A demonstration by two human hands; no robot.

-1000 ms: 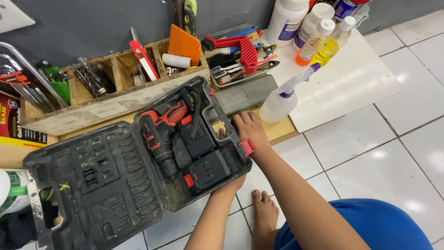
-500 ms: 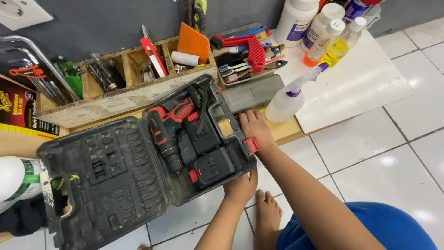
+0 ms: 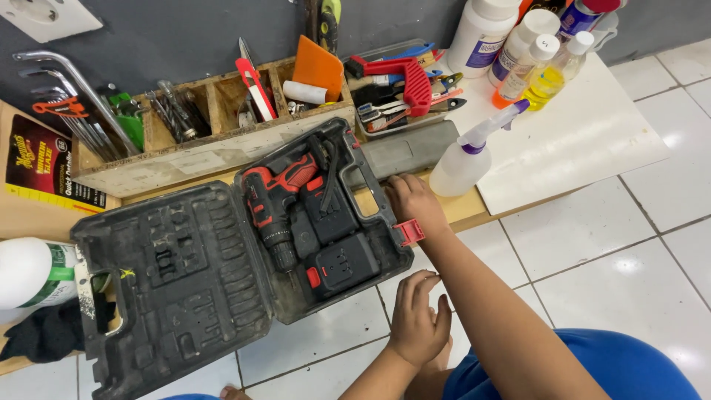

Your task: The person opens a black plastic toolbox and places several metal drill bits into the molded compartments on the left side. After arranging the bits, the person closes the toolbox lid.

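An open black tool case lies on the white tiled floor, its lid flat to the left. In its right half sit a red and black cordless drill, a black battery and a charger. My right hand rests on the case's right rim by the handle opening, fingers curled over the edge, just above a red latch. My left hand hovers over the floor below the case's near corner, fingers loosely apart, holding nothing.
A wooden tool tray with hex keys, a cutter and an orange scraper stands behind the case. A white spray bottle and several bottles stand on a white board at right. A grey block lies beside my right hand.
My left hand has come off the case's near edge and drawn back toward me. My right hand stays on the rim by the handle.
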